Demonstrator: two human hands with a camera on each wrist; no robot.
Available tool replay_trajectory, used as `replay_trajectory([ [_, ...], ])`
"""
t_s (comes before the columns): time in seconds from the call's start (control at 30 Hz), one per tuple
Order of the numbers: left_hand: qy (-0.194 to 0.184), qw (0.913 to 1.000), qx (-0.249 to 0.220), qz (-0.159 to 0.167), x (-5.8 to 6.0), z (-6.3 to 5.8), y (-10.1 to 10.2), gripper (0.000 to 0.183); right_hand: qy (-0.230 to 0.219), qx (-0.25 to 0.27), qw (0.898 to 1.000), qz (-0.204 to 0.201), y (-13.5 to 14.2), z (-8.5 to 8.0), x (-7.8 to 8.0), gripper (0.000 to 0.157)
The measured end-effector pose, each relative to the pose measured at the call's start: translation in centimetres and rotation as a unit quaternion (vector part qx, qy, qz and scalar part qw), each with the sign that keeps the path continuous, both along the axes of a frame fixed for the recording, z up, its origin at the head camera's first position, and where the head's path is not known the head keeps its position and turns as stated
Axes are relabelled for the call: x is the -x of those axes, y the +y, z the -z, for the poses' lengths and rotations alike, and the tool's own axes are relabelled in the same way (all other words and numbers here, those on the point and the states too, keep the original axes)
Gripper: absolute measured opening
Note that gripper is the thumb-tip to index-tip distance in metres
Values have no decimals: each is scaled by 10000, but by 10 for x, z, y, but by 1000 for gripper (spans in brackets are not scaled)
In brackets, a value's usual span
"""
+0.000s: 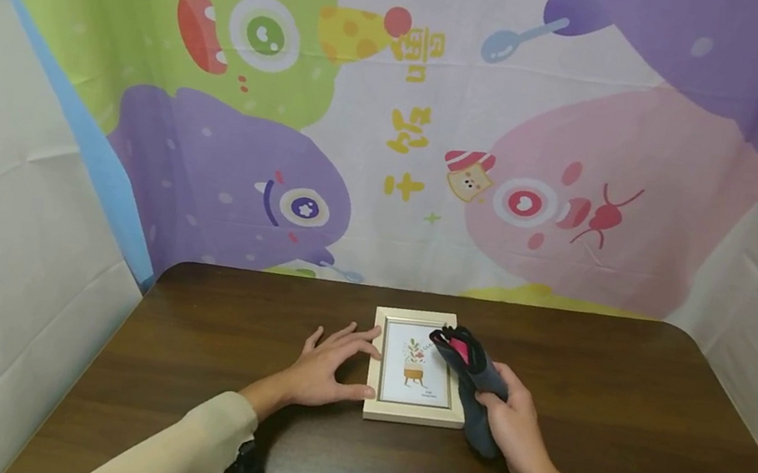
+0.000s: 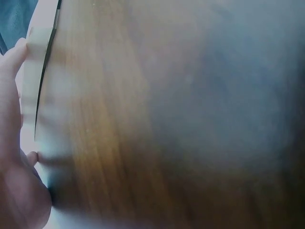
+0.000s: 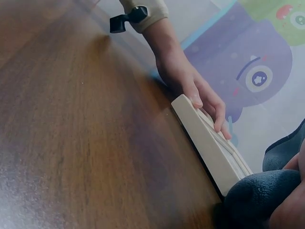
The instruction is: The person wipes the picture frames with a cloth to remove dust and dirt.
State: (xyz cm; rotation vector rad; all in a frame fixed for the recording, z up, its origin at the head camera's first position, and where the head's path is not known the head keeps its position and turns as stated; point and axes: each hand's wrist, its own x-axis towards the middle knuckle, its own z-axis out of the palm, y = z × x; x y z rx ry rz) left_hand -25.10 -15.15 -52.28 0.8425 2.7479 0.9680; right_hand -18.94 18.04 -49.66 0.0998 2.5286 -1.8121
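Gripping dark fabric (image 1: 472, 386), brown tabletop (image 1: 322, 472), cartoon backdrop (image 1: 414, 251)

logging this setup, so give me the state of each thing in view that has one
Picture frame: lying flat on the table, face up
Dark cloth: folded over, pink showing inside, at the frame's right side
Left hand: fingers spread, touching the frame's left side
Right hand: holding the cloth
Printed backdrop: hanging, lightly creased

Dark cloth (image 1: 473, 378) in right grip (image 1: 515, 421) over picture frame (image 1: 410, 369)
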Motion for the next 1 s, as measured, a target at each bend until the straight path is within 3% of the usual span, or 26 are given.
replay_trajectory([
  [0.3, -140, 9998, 123, 13, -1, -3, 0, 52, -69, -1, 10000, 32, -2, -3, 5, 46],
  [0.67, -135, 9998, 160, -30, -2, -4, 1, 52, -86, -16, 9999, 82, -6, -6, 26, 49],
  [0.77, 14, 10000, -3, -29, 2, 7, -1, 52, -61, -52, 9999, 77, -7, -7, 34, 49],
  [0.9, 176, 9995, -259, 31, 4, 14, -4, 53, 303, -78, 9994, 111, -4, 6, 50, 46],
  [1.0, 161, 9994, -287, 78, 1, 8, -3, 55, 586, -37, 9981, 169, 1, 24, 66, 42],
])
